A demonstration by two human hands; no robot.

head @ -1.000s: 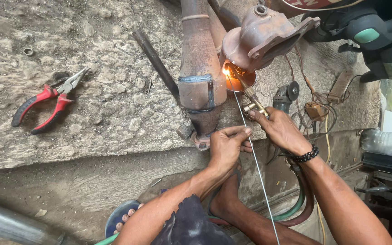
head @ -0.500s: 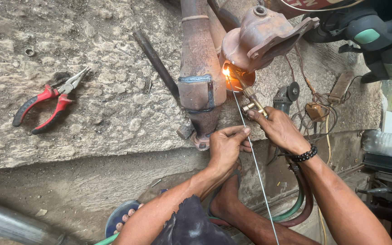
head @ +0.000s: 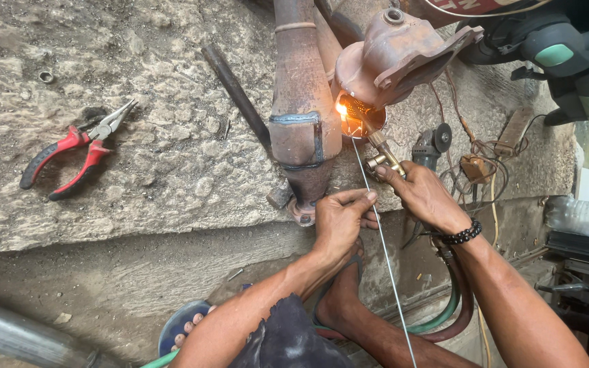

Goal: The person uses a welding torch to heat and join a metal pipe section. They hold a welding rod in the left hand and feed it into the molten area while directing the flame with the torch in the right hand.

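Note:
My left hand (head: 339, 219) pinches a thin metal filler rod (head: 383, 252) whose tip reaches up to a bright orange flame (head: 341, 109). My right hand (head: 420, 194) grips a brass gas torch (head: 383, 153) aimed at that glowing spot. The flame sits at the joint between a rusty exhaust pipe (head: 301, 102) and a rusty flanged housing (head: 393, 58), both lying on a rough concrete slab (head: 151, 170). A black bead bracelet (head: 461, 235) circles my right wrist.
Red-handled pliers (head: 69, 150) lie on the slab at the left. A dark steel bar (head: 236, 95) lies beside the pipe. Green and red hoses (head: 448, 307) run under my right arm. An angle grinder (head: 431, 146) and tangled wires (head: 478, 167) sit at the right. My sandalled feet (head: 339, 300) rest below.

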